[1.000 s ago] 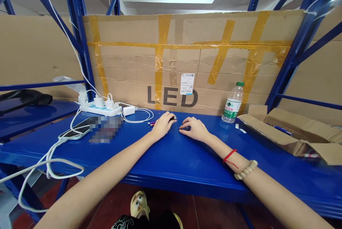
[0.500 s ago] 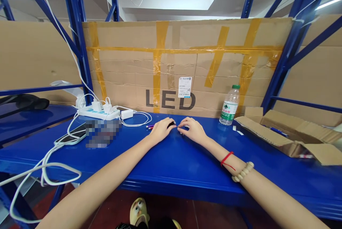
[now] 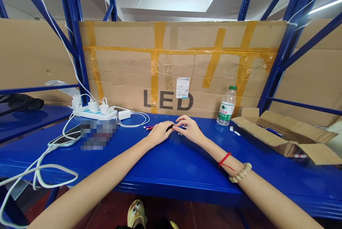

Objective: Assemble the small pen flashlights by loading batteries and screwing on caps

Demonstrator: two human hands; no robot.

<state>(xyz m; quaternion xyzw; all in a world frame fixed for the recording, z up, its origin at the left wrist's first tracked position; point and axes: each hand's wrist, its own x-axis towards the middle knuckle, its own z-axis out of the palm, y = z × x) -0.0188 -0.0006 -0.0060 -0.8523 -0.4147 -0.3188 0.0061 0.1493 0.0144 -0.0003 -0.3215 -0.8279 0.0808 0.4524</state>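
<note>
Over the middle of the blue shelf (image 3: pixel 165 172), my two hands meet at the fingertips. My left hand (image 3: pixel 159 132) is closed around a small black thing (image 3: pixel 169 127), mostly covered by the fingers. My right hand (image 3: pixel 190 131) curves in from the other side, thumb and forefinger pinched against the left fingertips; whatever they hold is too small to name. Beneath the right palm lie small shiny bits (image 3: pixel 179 134), partly hidden. Purple and red pens (image 3: pixel 149 127) stick out just behind my left hand.
A water bottle (image 3: pixel 227 107) with a green cap stands right of my hands, near an open cardboard box (image 3: pixel 269 140) with a blue pen. To the left are a power strip (image 3: pixel 96 113), a phone (image 3: pixel 65 137) and looping white cables. A large cardboard sheet (image 3: pixel 123 75) closes the back.
My right hand has shifted slightly left, its forefinger arching higher and its thumb touching the left fingertips. The whole view has drifted a little. My left hand stays closed on the black thing.
</note>
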